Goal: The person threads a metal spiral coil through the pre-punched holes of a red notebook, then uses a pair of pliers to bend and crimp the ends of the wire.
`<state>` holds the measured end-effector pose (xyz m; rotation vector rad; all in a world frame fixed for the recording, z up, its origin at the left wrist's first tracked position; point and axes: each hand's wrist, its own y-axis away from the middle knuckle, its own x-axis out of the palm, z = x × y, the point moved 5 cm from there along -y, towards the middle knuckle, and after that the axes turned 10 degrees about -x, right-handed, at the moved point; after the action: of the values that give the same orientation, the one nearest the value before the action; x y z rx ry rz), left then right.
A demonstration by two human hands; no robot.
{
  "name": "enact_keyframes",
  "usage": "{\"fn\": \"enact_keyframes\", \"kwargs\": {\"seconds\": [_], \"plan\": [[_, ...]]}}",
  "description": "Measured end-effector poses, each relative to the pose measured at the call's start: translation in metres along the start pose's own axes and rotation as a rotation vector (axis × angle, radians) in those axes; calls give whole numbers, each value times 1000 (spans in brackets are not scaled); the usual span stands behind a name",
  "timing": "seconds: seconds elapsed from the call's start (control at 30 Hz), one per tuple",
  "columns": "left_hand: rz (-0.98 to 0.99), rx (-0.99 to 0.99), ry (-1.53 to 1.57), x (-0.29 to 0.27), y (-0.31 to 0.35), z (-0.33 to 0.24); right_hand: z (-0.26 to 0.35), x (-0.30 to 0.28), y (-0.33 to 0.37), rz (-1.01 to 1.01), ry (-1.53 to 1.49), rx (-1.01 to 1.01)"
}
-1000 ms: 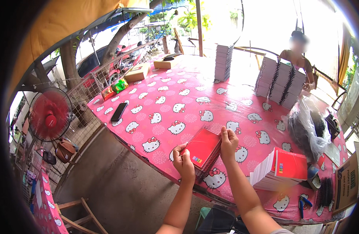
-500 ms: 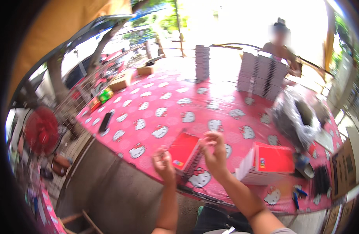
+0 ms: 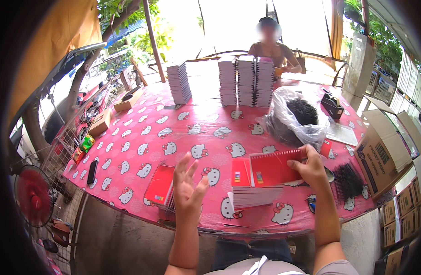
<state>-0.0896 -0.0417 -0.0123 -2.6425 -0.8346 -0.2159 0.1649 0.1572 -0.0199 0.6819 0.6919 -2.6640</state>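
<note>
My right hand (image 3: 312,168) grips the right end of a red-covered memo pad (image 3: 275,167), thumb on top. A row of punched holes runs along its upper edge, with no coil in it. The pad is held tilted over a stack of loose red-covered pads (image 3: 256,197) with white pages. My left hand (image 3: 189,185) is raised over the table, fingers apart, holding nothing. Beside it, to the left, lies a small pile of red spiral notebooks (image 3: 160,184), partly hidden by that hand. Right of my right hand sits a bunch of black binding coils (image 3: 347,182).
A plastic bag (image 3: 281,123) of black coils stands on the pink tablecloth (image 3: 144,151). Tall notebook stacks (image 3: 227,82) rise at the back, where another person (image 3: 270,46) sits. A phone (image 3: 92,172) lies left, a fan (image 3: 34,195) beyond. An open carton (image 3: 380,151) stands right.
The view has swung to the right. My right hand has left the spiral notebooks and now holds a red memo pad above the loose stack. My left hand has lifted away, open.
</note>
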Motion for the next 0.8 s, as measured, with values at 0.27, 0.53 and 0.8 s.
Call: {"fn": "enact_keyframes", "kwargs": {"seconds": [0.27,0.53,0.8], "plan": [[141,104,-531,71,-18,49,34,30,0,-67,-265,-376],[166,105,-692,84,-15,21,30,49,-8,46,-424,-325],[99,335,-904,132,-32,3,24,-5,21,-146,-36,-578]]}}
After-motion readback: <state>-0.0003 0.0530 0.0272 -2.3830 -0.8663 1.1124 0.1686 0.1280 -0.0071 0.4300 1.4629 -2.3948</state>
